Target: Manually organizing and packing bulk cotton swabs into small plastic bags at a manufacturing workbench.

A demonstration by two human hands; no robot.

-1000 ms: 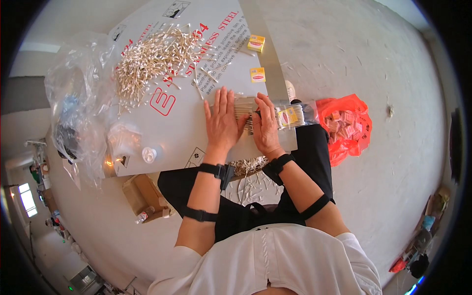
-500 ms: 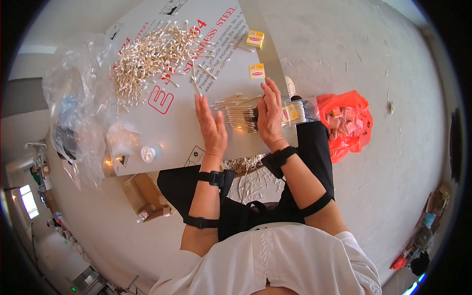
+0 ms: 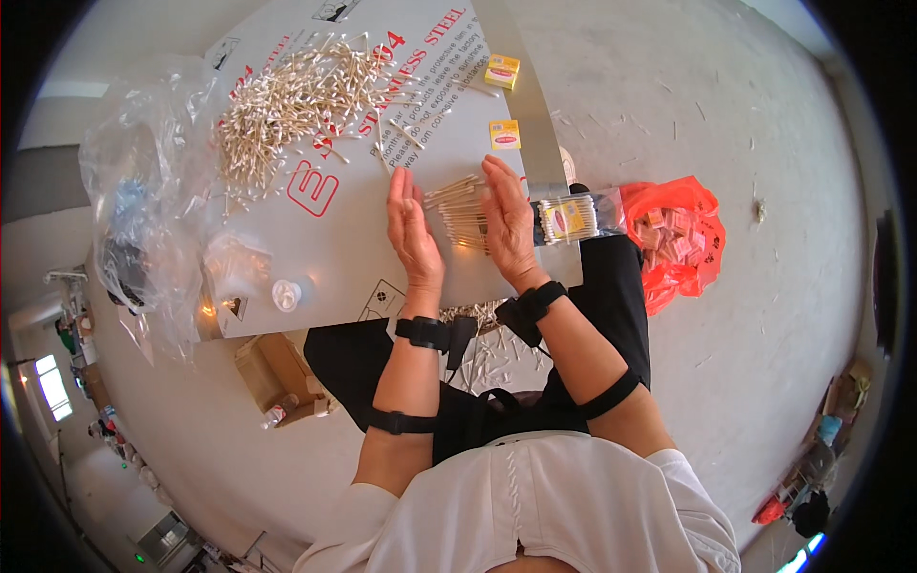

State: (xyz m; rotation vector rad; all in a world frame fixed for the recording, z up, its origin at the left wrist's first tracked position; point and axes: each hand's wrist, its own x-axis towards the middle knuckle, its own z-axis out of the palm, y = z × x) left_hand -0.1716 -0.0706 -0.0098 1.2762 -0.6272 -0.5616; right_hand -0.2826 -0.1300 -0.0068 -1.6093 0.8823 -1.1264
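Observation:
My left hand (image 3: 415, 234) is open, its fingers stretched out and its palm turned inward. Facing it, my right hand (image 3: 509, 224) is also open, with straight fingers. Between them a small bunch of cotton swabs (image 3: 461, 215) lies on the metal tabletop (image 3: 353, 234), fanned at its far end. The right hand's inner side touches or nearly touches the swabs and hides part of them. Just right of that hand is a clear pouch of swabs with a yellow card (image 3: 567, 219), at the table's edge.
A large heap of loose swabs (image 3: 287, 110) covers the far left of the table. Two small yellow boxes (image 3: 503, 136) stand at the right edge. A red bag (image 3: 674, 239) of small packets hangs right. Clear plastic bags (image 3: 143, 210) lie left, near a white cup-like piece (image 3: 286, 295).
My right hand has shifted left toward the swab bunch, uncovering more of the pouch. My left hand has moved slightly right and farther away. The gap between the hands has narrowed.

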